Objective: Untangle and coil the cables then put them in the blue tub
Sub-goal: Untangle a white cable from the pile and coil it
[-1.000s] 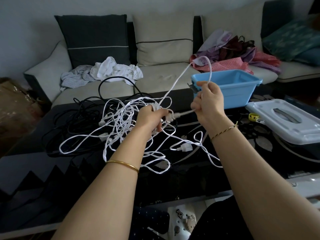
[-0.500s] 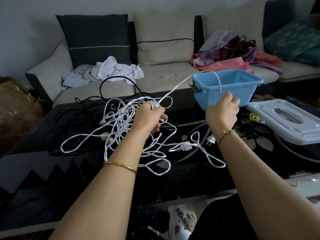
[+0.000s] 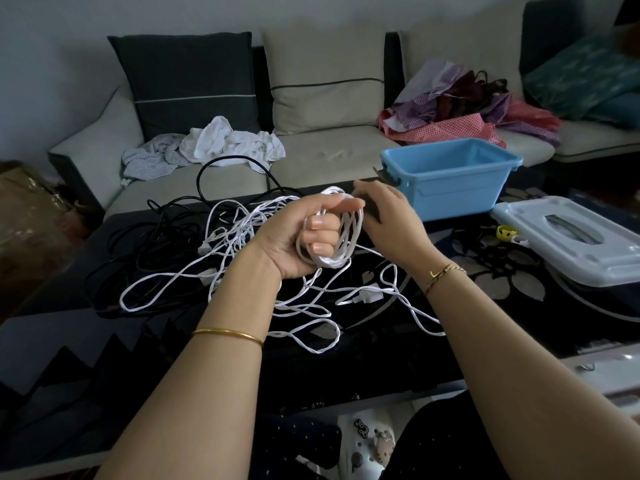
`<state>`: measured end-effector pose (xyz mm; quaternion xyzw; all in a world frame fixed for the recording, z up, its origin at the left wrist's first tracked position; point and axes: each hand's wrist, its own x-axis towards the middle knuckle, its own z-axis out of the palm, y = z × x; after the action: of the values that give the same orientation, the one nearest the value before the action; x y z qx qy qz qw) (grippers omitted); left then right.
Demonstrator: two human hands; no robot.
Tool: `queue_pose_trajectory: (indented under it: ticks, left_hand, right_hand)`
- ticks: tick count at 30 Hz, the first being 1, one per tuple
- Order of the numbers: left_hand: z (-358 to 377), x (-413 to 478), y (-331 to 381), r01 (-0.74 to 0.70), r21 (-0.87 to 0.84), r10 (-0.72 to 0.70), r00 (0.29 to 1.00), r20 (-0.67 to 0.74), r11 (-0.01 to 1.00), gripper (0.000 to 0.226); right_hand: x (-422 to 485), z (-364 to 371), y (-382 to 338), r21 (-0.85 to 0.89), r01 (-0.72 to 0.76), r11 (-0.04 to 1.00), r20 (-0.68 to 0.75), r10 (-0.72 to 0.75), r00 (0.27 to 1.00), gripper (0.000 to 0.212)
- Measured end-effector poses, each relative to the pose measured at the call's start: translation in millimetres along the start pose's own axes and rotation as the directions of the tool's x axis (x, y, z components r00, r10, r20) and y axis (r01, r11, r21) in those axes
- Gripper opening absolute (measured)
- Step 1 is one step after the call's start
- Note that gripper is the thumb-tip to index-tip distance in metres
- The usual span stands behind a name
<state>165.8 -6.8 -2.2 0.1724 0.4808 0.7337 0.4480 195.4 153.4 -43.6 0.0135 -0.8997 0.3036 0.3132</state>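
Gripping a coil [image 3: 346, 244] of white cable, the left hand [image 3: 294, 237] lies palm up, fingers curled through the loops. The right hand [image 3: 391, 220] sits just behind the coil; whether it pinches the cable cannot be told. The cable trails down into a loose white tangle [image 3: 239, 237] on the dark table [image 3: 104, 327], beside black cables [image 3: 156, 237]. The blue tub [image 3: 450, 188] stands just beyond the right hand, with a grey lid [image 3: 571, 247] to its right.
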Motion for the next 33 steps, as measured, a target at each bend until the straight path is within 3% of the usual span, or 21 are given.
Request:
queue_pose_trajectory:
  ticks: [2, 3, 6, 10, 13, 15, 17, 20, 23, 26, 28, 30, 33]
  left_hand:
    - [0.3, -1.2, 0.7, 0.012, -0.014, -0.011, 0.998, 0.057, 1.0, 0.028]
    - [0.1, -1.8, 0.9, 0.016, -0.01, -0.015, 0.997, 0.077, 1.0, 0.03]
    - [-1.3, -4.0, 1.7, 0.027, -0.009, -0.026, 0.994, 0.108, 1.0, 0.034]
    - [-7.8, -4.5, 2.1, 0.038, -0.061, -0.029, 0.987, 0.155, 0.997, 0.039]
    - [-11.9, -1.0, 1.9, 0.001, -0.18, 0.042, 0.971, 0.234, 0.984, 0.056]
    - [-16.9, 2.5, 3.0, -0.046, -0.308, 0.127, 0.961, 0.247, 0.95, 0.068]
    - [-21.0, 2.7, 4.2, -0.083, -0.444, 0.207, 0.949, 0.238, 0.892, 0.061]
    - [-21.1, -0.7, 4.1, -0.22, -0.444, 0.285, 0.955, 0.085, 0.869, 0.045]
    - [-17.0, 0.3, 5.6, -0.376, -0.399, 0.379, 0.922, -0.074, 0.837, 0.044]
    - [-17.5, 2.7, 9.1, -0.456, -0.357, 0.426, 0.89, -0.163, 0.815, 0.04]
    - [-20.2, 5.6, 9.2, -0.49, -0.295, 0.427, 0.868, -0.255, 0.82, 0.04]
    - [-20.6, 8.4, 8.1, -0.537, -0.227, 0.433, 0.816, -0.382, 0.812, 0.044]
    - [-17.8, 13.0, 5.1, -0.566, -0.011, 0.482, 0.711, -0.512, 0.824, 0.029]
  right_hand:
    - [-1.9, -1.4, -8.7, 0.26, -0.001, 0.966, 0.093, -0.024, 0.995, 0.05]
    - [-3.2, -2.6, -13.1, 0.355, -0.018, 0.935, 0.143, -0.035, 0.989, 0.05]
    - [-6.0, -7.4, -22.6, 0.471, -0.101, 0.876, 0.223, -0.008, 0.975, 0.026]
    - [-5.2, -7.6, -22.4, 0.49, -0.18, 0.853, 0.169, 0.11, 0.979, 0.012]
    - [-2.6, -4.6, -20.4, 0.499, -0.261, 0.827, 0.169, 0.202, 0.965, 0.021]
    - [-2.3, -0.8, -18.3, 0.396, -0.248, 0.884, 0.193, 0.184, 0.964, 0.027]
    - [-3.0, 1.5, -17.4, 0.273, -0.209, 0.939, 0.222, 0.15, 0.963, 0.027]
    - [-5.2, 2.6, -18.7, 0.166, -0.179, 0.97, 0.349, 0.112, 0.93, 0.026]
    - [-7.6, 5.0, -23.2, -0.015, -0.124, 0.992, 0.515, 0.114, 0.85, 0.019]
    - [-10.8, 1.3, -30.6, -0.032, -0.144, 0.989, 0.597, 0.134, 0.791, 0.023]
    - [-11.9, -7.7, -38.4, -0.074, -0.082, 0.994, 0.628, 0.11, 0.771, 0.021]
    - [-12.3, -16.0, -44.7, -0.117, -0.004, 0.993, 0.669, 0.082, 0.739, 0.028]
    - [-13.5, -26.1, -51.2, -0.12, 0.03, 0.992, 0.681, 0.06, 0.73, 0.028]
